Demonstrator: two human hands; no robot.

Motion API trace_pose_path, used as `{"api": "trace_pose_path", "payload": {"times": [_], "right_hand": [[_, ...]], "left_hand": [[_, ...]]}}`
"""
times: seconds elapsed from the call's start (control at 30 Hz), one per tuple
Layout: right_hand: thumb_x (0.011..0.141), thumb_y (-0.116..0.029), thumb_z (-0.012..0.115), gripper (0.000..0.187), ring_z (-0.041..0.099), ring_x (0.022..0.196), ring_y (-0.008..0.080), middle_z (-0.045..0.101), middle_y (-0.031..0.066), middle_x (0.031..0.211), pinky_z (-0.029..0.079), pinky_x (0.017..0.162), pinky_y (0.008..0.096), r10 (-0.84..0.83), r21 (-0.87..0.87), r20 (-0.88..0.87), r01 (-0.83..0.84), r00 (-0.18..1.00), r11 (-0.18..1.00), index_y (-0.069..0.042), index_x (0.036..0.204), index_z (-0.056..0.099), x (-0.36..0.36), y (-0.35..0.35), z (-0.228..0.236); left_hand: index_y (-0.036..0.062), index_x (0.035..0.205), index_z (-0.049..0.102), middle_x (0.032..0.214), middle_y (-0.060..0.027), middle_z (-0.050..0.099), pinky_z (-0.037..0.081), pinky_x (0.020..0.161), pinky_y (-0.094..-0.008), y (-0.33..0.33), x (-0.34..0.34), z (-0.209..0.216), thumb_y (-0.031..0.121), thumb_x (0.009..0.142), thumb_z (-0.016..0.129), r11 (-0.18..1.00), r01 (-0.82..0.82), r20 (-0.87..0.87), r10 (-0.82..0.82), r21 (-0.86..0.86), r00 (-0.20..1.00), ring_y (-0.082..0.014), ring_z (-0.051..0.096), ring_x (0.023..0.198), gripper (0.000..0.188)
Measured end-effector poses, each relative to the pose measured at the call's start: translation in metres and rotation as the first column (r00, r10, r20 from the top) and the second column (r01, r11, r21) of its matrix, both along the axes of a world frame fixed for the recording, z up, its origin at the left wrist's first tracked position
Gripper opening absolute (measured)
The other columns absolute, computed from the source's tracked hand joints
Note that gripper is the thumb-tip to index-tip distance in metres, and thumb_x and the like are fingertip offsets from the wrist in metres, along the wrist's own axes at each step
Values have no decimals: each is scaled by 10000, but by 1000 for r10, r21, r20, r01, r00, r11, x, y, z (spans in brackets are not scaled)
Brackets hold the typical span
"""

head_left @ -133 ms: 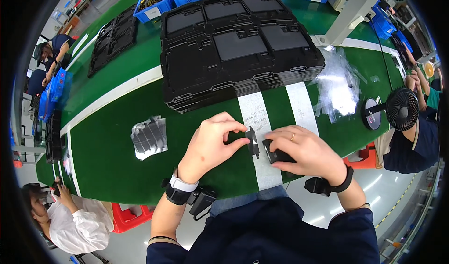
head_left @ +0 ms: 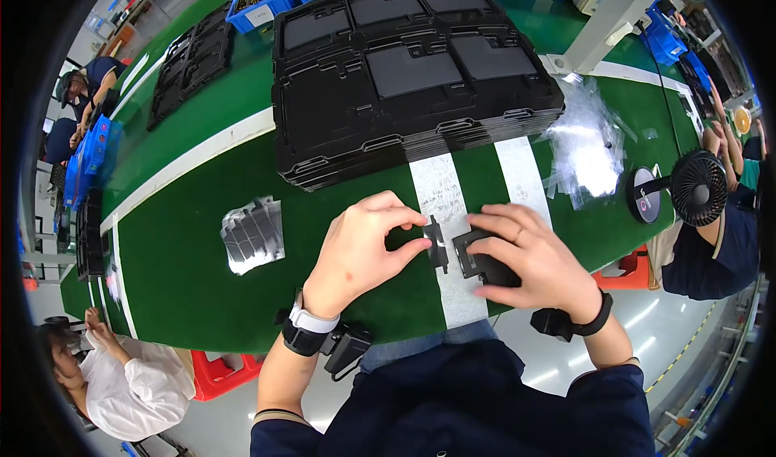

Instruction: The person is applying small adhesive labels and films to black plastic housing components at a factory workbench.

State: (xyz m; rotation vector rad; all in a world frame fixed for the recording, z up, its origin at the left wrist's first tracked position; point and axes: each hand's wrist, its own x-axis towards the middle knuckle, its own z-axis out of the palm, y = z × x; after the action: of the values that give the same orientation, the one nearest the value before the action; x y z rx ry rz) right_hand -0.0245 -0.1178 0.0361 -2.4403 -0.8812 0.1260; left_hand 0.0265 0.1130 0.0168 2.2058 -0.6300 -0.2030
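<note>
My left hand [head_left: 356,251] pinches a thin black strip-like piece [head_left: 437,251] with small tabs at its ends, between thumb and index finger. To its right, a flat black rectangular part [head_left: 470,256] lies under my right hand [head_left: 540,259]. The right fingers reach over its upper side and the thumb is by its lower edge, so much of the part is hidden. A narrow gap separates the two pieces, both over a white stripe [head_left: 465,307] on the green table.
A stack of black moulded trays [head_left: 323,137] stands ahead. Film sheets with dark labels [head_left: 252,239] lie left; clear plastic films [head_left: 584,145] and a small black fan [head_left: 697,188] are right. Blue bins [head_left: 260,8] stand at the back. Co-workers sit on both sides.
My right fingers have spread, and more of the rectangular part's upper face shows, as if turned flatter. My left hand keeps its pinch on the strip-like piece.
</note>
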Motion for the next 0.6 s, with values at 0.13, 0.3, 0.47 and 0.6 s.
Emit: {"api": "trace_pose_path", "payload": {"times": [0.13,0.3,0.47,0.6], "right_hand": [[545,-334,764,610,372,1202,313,436,110,1273,237,1025,502,27,-24,-106,-29,994,999,-141,1092,574,-1,-13,-3],[533,-330,768,588,419,1142,324,443,108,1256,256,1008,522,69,108,-85,-60,994,992,-147,1068,605,-1,-12,-17],[523,-302,773,573,445,1101,321,445,122,1241,306,972,513,67,181,-35,-59,997,982,-131,1049,623,3,-5,-20],[522,-333,788,560,441,1107,329,452,137,1239,279,981,519,59,176,-65,-47,996,983,-126,1022,644,3,-5,-22]], "left_hand": [[78,819,671,672,-24,569,427,510,-244,0,0,-4,117,632,757,998,57,86,-55,-18,995,-132,516,587,209],[94,795,637,682,-18,558,452,602,-313,-4,-1,1,144,615,745,995,91,-4,-91,35,996,-198,546,661,216],[83,801,640,656,-13,567,438,533,-258,-4,-1,0,138,594,769,993,112,43,-113,35,993,-152,517,619,250],[82,799,636,655,-13,565,437,532,-258,-5,0,-1,138,594,769,993,113,27,-114,25,993,-152,514,619,250]]}}
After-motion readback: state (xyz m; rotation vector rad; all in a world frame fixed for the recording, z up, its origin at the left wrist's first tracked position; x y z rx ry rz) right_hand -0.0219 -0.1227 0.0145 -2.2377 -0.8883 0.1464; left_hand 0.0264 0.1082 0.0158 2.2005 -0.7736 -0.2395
